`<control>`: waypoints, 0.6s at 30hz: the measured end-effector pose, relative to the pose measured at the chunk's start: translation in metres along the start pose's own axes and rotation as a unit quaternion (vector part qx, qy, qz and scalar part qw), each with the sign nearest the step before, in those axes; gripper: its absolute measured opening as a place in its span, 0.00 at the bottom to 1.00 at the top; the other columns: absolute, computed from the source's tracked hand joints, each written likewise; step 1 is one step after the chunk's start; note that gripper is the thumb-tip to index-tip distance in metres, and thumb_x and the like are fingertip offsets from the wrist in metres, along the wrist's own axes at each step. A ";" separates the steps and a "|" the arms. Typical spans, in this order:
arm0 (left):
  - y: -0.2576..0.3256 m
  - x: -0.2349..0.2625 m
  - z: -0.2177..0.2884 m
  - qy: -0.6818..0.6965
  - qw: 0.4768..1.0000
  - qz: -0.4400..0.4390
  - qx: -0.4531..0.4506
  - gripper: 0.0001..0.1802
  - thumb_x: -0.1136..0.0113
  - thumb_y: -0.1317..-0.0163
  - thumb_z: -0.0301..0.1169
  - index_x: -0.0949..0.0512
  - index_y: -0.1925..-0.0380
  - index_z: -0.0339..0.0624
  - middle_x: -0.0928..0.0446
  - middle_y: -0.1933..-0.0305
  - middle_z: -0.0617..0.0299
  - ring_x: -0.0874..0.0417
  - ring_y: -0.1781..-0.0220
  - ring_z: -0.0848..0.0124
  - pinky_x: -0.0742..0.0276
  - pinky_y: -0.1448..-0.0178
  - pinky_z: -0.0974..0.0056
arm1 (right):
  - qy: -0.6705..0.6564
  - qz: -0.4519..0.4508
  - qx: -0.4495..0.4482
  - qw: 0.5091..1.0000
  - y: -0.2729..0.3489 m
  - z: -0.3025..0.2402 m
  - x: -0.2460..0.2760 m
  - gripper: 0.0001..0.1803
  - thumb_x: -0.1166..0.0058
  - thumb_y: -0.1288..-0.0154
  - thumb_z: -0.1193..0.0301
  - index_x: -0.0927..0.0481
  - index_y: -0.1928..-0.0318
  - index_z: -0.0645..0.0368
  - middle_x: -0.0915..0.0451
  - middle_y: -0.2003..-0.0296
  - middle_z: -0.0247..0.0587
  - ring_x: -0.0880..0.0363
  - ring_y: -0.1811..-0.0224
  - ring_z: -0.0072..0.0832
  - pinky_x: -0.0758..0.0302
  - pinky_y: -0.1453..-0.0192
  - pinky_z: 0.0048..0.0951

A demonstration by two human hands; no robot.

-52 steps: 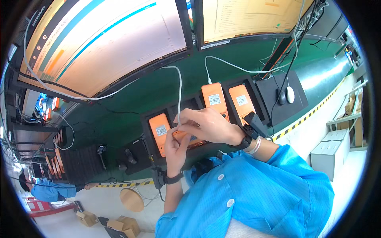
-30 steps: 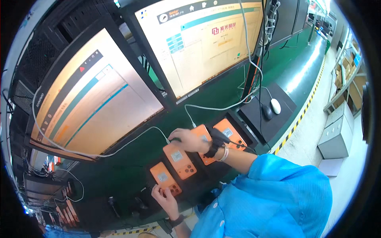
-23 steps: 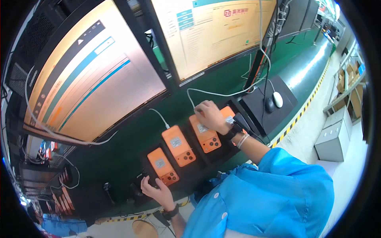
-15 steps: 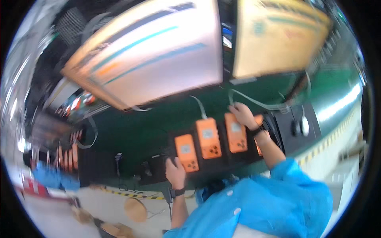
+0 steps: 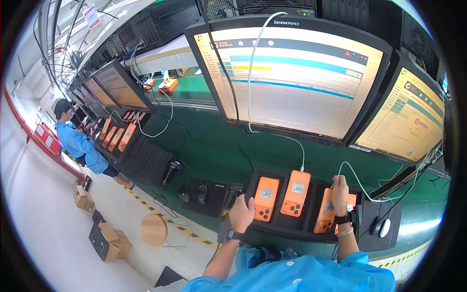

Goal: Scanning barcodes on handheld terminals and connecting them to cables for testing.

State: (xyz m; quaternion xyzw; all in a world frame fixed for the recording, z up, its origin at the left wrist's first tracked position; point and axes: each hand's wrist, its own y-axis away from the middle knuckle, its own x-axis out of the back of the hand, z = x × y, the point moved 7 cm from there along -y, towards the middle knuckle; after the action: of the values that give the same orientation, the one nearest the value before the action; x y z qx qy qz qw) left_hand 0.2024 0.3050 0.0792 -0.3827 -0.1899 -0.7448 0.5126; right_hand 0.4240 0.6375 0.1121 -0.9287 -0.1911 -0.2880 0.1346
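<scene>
My right hand (image 5: 340, 197) pinches the end of a white cable (image 5: 351, 170) by the upper end of an orange phone (image 5: 325, 214); its fingers hide the plug. That phone lies back up in a black foam tray (image 5: 287, 225), partly under the hand. Another orange phone (image 5: 351, 201) shows beyond my wrist. To the left, an orange phone (image 5: 296, 191) has a white cable at its top, and one more orange phone (image 5: 266, 197) lies beside it. Left of that phone, my left hand (image 5: 241, 214) is curled next to a black handheld scanner (image 5: 235, 189); what its fingers hold is hidden.
A large monitor (image 5: 292, 82) and a second monitor (image 5: 404, 112) stand behind the tray. Mice, including a black mouse (image 5: 202, 193), and another scanner (image 5: 171, 170) lie leftward. A person in blue (image 5: 80, 143) stands at the far left. A round stool (image 5: 153, 229) is on the floor.
The view has swung left and steadied, bringing the far-left person and phones into clear sight. My right hand stays at the phone's upper end with the cable; my left hand remains left of the phones.
</scene>
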 end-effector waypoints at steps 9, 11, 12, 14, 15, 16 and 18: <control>0.004 -0.006 -0.006 0.006 1.000 -0.009 0.020 0.26 0.49 0.31 0.47 0.26 0.47 0.35 0.21 0.49 0.44 0.19 0.49 0.45 0.23 0.48 0.47 | 0.055 0.098 0.092 0.989 -0.005 -0.004 0.036 0.12 0.58 0.23 0.68 0.25 0.55 0.65 0.21 0.62 0.52 0.23 0.55 0.44 0.28 0.50 0.41; 0.003 -0.007 -0.005 0.028 0.999 -0.016 0.024 0.27 0.48 0.32 0.48 0.26 0.47 0.34 0.22 0.47 0.43 0.20 0.48 0.44 0.24 0.47 0.47 | 0.175 0.105 0.048 0.978 -0.014 0.018 0.042 0.21 0.53 0.26 0.64 0.27 0.41 0.67 0.25 0.47 0.59 0.30 0.41 0.49 0.33 0.38 0.43; 0.003 -0.010 -0.003 0.032 0.999 -0.022 0.019 0.27 0.48 0.32 0.48 0.26 0.47 0.34 0.22 0.47 0.43 0.20 0.48 0.44 0.24 0.47 0.47 | 0.179 0.110 0.044 0.977 -0.012 0.031 0.044 0.21 0.53 0.26 0.64 0.27 0.41 0.67 0.25 0.47 0.59 0.30 0.41 0.49 0.33 0.38 0.43; 0.002 -0.012 -0.003 0.057 0.998 -0.035 0.005 0.27 0.49 0.30 0.48 0.26 0.45 0.34 0.21 0.48 0.44 0.19 0.48 0.46 0.23 0.47 0.49 | 0.328 0.082 0.029 0.941 -0.009 0.051 0.033 0.32 0.49 0.29 0.59 0.32 0.37 0.74 0.31 0.39 0.65 0.34 0.36 0.55 0.36 0.31 0.44; 0.002 -0.007 -0.020 0.051 0.998 -0.026 0.016 0.27 0.49 0.30 0.48 0.26 0.45 0.34 0.21 0.48 0.44 0.19 0.48 0.46 0.23 0.47 0.49 | 0.312 0.006 -0.005 0.950 0.007 0.010 0.016 0.36 0.47 0.31 0.56 0.33 0.38 0.79 0.35 0.35 0.69 0.37 0.31 0.56 0.40 0.27 0.45; 0.002 -0.010 -0.030 0.125 0.991 -0.042 0.010 0.27 0.50 0.29 0.48 0.26 0.46 0.34 0.21 0.48 0.45 0.19 0.49 0.47 0.23 0.47 0.50 | 0.323 0.010 0.019 0.946 0.022 0.002 0.007 0.34 0.47 0.31 0.58 0.33 0.39 0.79 0.35 0.36 0.68 0.37 0.32 0.55 0.40 0.27 0.46; 0.008 -0.008 -0.044 0.203 0.977 -0.062 0.000 0.26 0.51 0.28 0.47 0.26 0.46 0.34 0.21 0.48 0.45 0.18 0.50 0.48 0.23 0.47 0.50 | 0.331 0.025 0.090 0.939 0.049 -0.001 -0.015 0.30 0.45 0.32 0.61 0.31 0.41 0.76 0.34 0.37 0.67 0.37 0.33 0.56 0.38 0.29 0.48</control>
State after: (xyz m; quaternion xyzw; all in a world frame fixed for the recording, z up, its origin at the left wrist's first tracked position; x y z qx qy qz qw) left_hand 0.1947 0.2770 0.0437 -0.2115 -0.1053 -0.8372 0.4933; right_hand 0.4330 0.5893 0.0970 -0.7693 -0.1372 -0.5575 0.2801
